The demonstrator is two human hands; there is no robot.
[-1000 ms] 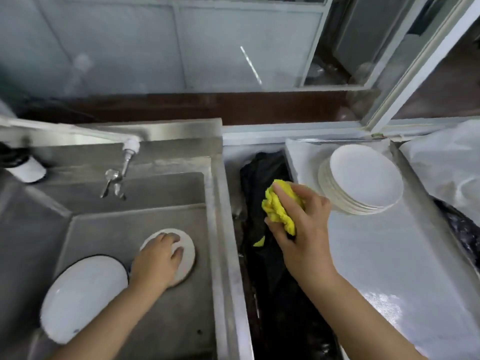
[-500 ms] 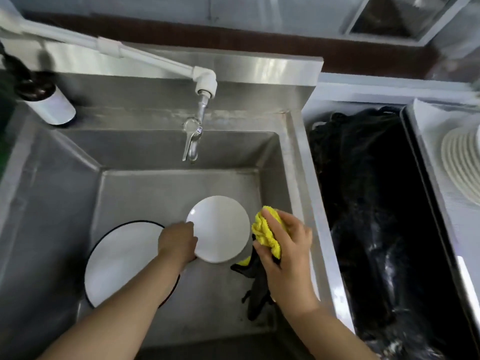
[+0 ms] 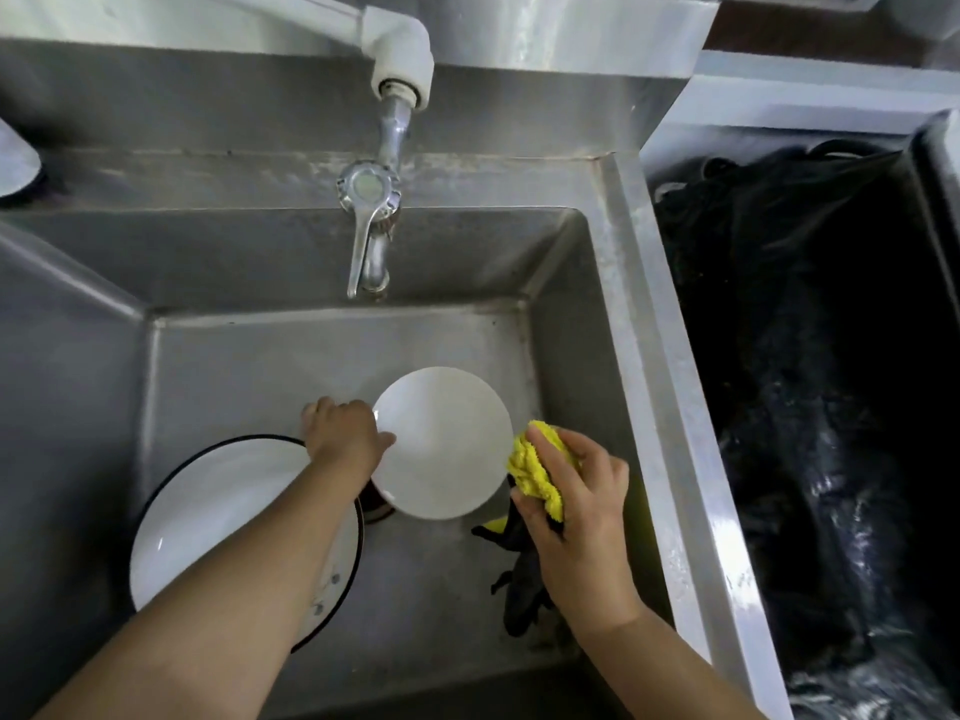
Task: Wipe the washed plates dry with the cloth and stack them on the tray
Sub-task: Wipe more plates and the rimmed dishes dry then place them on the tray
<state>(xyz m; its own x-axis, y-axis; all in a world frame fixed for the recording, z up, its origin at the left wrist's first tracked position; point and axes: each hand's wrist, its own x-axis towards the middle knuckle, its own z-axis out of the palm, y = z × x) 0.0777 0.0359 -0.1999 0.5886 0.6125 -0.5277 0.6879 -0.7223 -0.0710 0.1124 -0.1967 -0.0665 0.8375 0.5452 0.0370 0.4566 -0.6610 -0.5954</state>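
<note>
A small white plate (image 3: 441, 441) is held up over the sink floor, gripped at its left rim by my left hand (image 3: 345, 436). My right hand (image 3: 571, 491) grips a bunched yellow cloth (image 3: 535, 472) that touches the plate's right edge. A dark part of the cloth hangs below that hand. A larger white plate with a black rim (image 3: 218, 517) lies flat in the sink's lower left, partly under my left forearm. The tray and its stack of plates are out of view.
The steel sink (image 3: 660, 356) fills most of the view, with a tap (image 3: 371, 226) hanging over its back wall. A bin lined with black plastic (image 3: 810, 387) stands right of the sink. A pale container (image 3: 15, 163) shows at the far left edge.
My left hand has lifted the small plate off the sink floor. My right hand has brought the yellow cloth from beside the tray over the sink to the plate's right edge. The view has swung left.
</note>
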